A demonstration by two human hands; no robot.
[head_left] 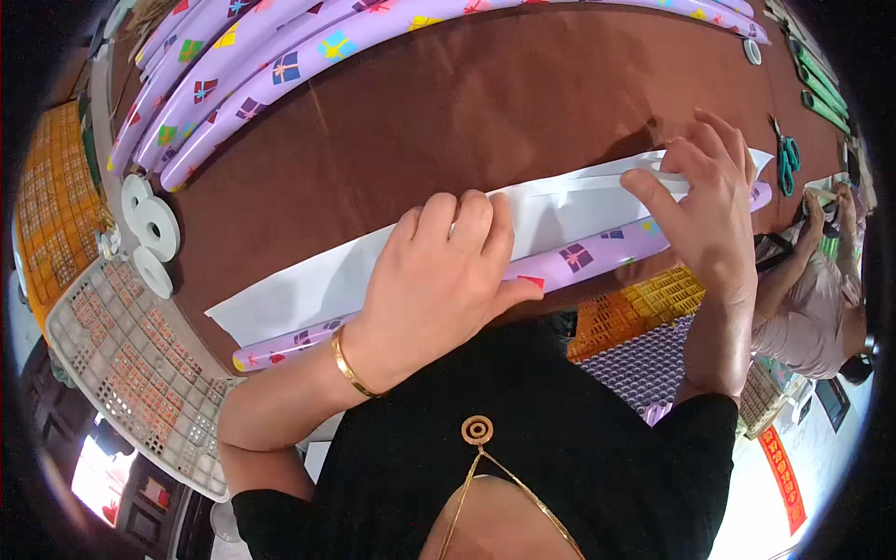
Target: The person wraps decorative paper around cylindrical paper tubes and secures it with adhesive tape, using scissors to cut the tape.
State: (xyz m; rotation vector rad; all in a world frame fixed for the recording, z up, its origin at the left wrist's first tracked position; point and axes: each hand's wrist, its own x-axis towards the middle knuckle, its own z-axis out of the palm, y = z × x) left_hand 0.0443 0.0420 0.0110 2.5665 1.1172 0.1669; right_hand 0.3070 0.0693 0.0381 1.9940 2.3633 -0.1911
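Note:
A partly rolled sheet of wrapping paper (597, 254), purple with gift-box prints, lies across the table edge in front of me. Its white back (299, 291) faces up beyond the roll. My left hand (439, 266) curves over the sheet, fingers bent at its far edge and thumb lying on the roll. From there a narrow white tape strip (569, 184) follows the far edge toward the right. My right hand (705, 191) is raised over the right end, with the strip between its thumb and curled index finger; its other fingers are lifted.
Finished purple rolls (317, 61) lie along the table's far side. White tape rolls (152, 227) sit at the left edge. Green-handled scissors (790, 159) and green rolls (821, 89) are at right. Plastic crates (140, 364) flank the table. Another person (812, 299) works at right.

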